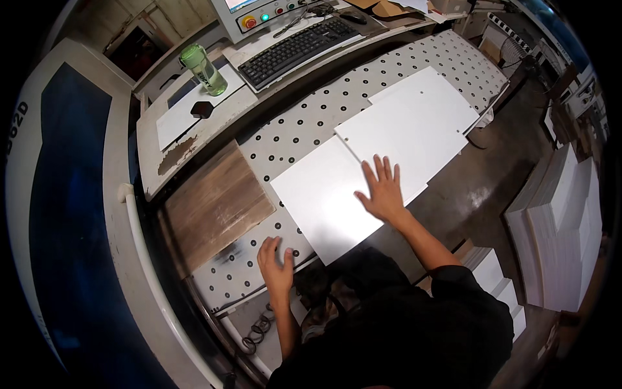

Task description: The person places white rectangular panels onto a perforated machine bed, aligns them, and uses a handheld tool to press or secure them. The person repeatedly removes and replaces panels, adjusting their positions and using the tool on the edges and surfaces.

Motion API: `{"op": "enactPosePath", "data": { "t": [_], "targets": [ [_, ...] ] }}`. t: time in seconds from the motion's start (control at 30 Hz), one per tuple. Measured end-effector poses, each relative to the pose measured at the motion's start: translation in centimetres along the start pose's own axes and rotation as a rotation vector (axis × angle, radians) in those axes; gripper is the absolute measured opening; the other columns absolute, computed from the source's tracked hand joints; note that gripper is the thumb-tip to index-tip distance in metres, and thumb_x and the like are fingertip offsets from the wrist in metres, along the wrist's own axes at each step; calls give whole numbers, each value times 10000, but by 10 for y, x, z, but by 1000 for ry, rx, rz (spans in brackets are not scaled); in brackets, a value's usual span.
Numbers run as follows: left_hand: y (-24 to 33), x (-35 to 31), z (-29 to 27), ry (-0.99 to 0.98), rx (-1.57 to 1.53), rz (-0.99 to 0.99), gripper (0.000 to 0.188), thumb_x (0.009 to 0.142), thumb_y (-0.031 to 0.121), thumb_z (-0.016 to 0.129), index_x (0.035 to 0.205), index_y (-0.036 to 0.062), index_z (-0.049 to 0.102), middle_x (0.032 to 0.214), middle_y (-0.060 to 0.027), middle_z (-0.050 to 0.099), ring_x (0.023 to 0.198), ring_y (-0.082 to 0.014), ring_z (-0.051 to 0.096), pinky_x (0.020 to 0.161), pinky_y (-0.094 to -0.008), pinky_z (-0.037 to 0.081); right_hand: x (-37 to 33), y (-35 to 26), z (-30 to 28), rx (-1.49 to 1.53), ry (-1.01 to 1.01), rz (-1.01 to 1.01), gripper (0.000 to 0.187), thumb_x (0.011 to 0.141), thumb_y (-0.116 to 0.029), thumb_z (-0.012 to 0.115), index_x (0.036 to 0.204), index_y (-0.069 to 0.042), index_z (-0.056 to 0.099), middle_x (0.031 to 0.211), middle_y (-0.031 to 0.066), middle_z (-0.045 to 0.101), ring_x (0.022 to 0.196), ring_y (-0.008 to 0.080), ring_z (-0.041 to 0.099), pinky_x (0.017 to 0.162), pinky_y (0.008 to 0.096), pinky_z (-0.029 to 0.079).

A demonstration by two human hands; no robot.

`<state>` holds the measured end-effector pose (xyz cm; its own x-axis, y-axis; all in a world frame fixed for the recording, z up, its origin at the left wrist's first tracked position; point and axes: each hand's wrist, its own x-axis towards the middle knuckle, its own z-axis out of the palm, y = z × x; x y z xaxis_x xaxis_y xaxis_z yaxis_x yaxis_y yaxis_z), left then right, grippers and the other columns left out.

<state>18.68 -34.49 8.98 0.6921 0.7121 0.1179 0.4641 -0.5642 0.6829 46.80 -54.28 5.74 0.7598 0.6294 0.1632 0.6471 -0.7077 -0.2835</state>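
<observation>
White panels lie overlapping on a perforated, dotted work table (298,139). The nearer white panel (324,194) reaches past the table's front edge. Partly over it, or butted against it, a farther white panel (414,123) has small holes near its corners; which one lies on top I cannot tell. My right hand (383,193) rests with spread fingers at the seam between the two. To the left, my left hand (275,269) hovers by the table's front edge, fingers apart, holding nothing. A brown wood-grain board (217,204) lies on the table beyond it.
Behind the table, a shelf holds a black keyboard (295,52), a green bottle (204,71) and a small dark object (202,109). A control panel (259,19) stands above. Stacks of white boards (560,227) rise at right. A white rail (152,266) runs along the left machine.
</observation>
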Motion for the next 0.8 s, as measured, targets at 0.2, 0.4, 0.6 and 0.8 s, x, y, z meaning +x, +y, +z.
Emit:
{"op": "enactPosePath", "data": {
  "t": [0.2, 0.4, 0.6, 0.8],
  "targets": [
    [-28, 0, -10, 57, 29, -64, 401, 939, 236, 703, 1289, 47, 654, 1406, -228, 550, 1332, -393, 480, 1135, -471, 361, 32, 76, 7, -100, 173, 160, 568, 1003, -309, 537, 1527, -116, 436, 1592, 226, 366, 1467, 476, 312, 1207, 619, 205],
    [-62, -7, 10, 75, 100, -71, 401, 910, 232, 721, 1276, 77, 671, 1440, -245, 502, 1360, -420, 435, 1137, -516, 332, 73, 141, 18, -136, 207, 257, 514, 1007, -315, 508, 1508, -201, 493, 1593, 170, 403, 1472, 468, 315, 1202, 624, 208],
    [-56, -15, 12, 49, 164, -60, 415, 882, 205, 723, 1278, 96, 666, 1491, -229, 443, 1395, -416, 392, 1154, -529, 288, 86, 165, 12, -127, 209, 257, 511, 1005, -320, 485, 1504, -213, 505, 1596, 147, 413, 1479, 445, 321, 1206, 610, 206],
    [-60, -12, 13, 66, 155, -68, 480, 880, 221, 726, 1332, 96, 629, 1504, -244, 417, 1410, -431, 367, 1163, -547, 267, 86, 168, 14, -129, 222, 255, 506, 1000, -314, 503, 1497, -216, 512, 1589, 144, 421, 1472, 446, 332, 1197, 621, 214]
  ]
}}
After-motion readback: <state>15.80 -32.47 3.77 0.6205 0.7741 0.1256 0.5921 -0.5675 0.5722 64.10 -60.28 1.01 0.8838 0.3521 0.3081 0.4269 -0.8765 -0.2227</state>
